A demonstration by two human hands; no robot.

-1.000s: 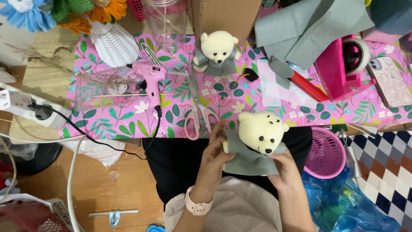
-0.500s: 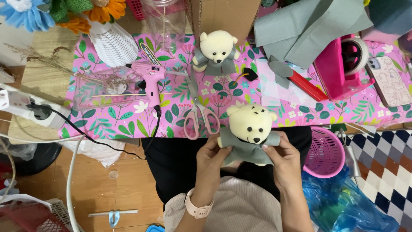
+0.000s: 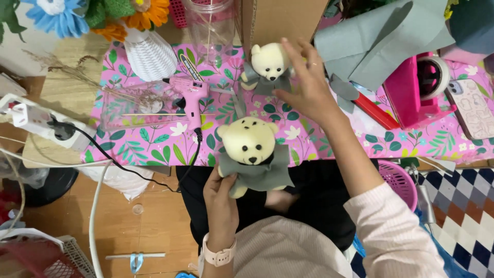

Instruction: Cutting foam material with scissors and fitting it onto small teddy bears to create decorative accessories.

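My left hand (image 3: pixel 222 193) grips a cream teddy bear (image 3: pixel 249 141) wrapped in grey felt (image 3: pixel 262 172), held over my lap at the table's front edge. My right hand (image 3: pixel 303 85) stretches out over the table with its fingers apart, touching or nearly touching a second cream bear in a grey wrap (image 3: pixel 267 64) that sits at the back of the pink floral tablecloth (image 3: pixel 154 146). Nothing is in the right hand.
A pink glue gun (image 3: pixel 191 95) with a black cord lies left of centre, beside a clear plastic box (image 3: pixel 131 105). Scissors (image 3: pixel 237 100) lie near the far bear. Grey felt sheets (image 3: pixel 381 38), a pink tape dispenser (image 3: pixel 417 87), a phone (image 3: pixel 471 105), a white vase (image 3: pixel 149 54), a power strip (image 3: pixel 38 121) and a pink basket (image 3: pixel 399 180) surround the work area.
My right hand let go of the held bear and reached forward to the bear on the table. The left hand alone now holds the bear, shifted left and facing up.
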